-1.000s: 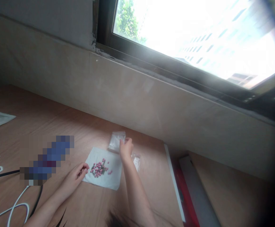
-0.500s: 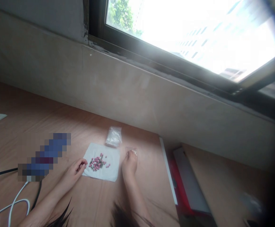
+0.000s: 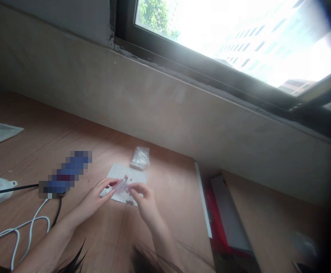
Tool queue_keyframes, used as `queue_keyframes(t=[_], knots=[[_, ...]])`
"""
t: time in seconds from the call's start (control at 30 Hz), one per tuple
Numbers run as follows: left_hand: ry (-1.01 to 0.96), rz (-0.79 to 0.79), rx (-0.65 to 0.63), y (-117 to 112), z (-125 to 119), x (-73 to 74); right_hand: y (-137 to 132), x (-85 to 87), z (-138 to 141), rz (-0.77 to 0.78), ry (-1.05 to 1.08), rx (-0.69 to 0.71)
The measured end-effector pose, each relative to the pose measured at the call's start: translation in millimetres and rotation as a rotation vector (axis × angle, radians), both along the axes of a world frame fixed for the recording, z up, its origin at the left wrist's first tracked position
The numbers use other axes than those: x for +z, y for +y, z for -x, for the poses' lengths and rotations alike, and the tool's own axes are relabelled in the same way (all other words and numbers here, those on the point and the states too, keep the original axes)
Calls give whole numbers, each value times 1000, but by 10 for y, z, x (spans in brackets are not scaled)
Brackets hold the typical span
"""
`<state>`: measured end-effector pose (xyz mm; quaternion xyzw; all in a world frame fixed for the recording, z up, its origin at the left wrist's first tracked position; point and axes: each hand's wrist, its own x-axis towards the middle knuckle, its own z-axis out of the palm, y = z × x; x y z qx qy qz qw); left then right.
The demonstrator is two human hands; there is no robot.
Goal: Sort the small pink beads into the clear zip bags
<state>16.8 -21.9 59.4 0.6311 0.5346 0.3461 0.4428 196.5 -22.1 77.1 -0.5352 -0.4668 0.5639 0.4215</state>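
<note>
A small clear plastic bag (image 3: 121, 187) is above the white cloth (image 3: 139, 175), between my two hands. My right hand (image 3: 144, 195) pinches the bag's right side with thumb and forefinger. My left hand (image 3: 104, 189) is at the bag's left side, its thumb and fingers apart; its fingertips are close to the bag, and contact is hard to judge. Several small pink beads (image 3: 129, 202) and dark little pieces (image 3: 126, 177) lie on the cloth, partly covered by the bag and hands.
A stack of clear plastic bags (image 3: 140, 157) lies behind the cloth. To the left are a blurred-out blue object (image 3: 71, 172), white cables (image 3: 33, 218), a white power strip (image 3: 0, 189) and a pale packet (image 3: 2, 132). The tabletop's right edge (image 3: 203, 199) borders a gap with a red item (image 3: 218, 216).
My right hand has brought the small bag left over the cloth. My left hand has moved right towards it and its fingers have spread. The view has shifted slightly.
</note>
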Motion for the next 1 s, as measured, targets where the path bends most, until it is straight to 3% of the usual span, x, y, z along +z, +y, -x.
queue_keyframes(t=[0.2, 0.37, 0.63, 1.0], knots=[[-8, 135, -70, -54, 48, 247, 7, -13, 52, -158, -195, -51], [-1, 198, -30, -46, 11, 264, -130, 25, 110, -314, -500, -284], [95, 173, -34, 25, -107, 326, -212, -17, 322, -246, -336, -65], [133, 40, -109, 194, -126, 288, 19, -96, 324, -196, -285, -46]])
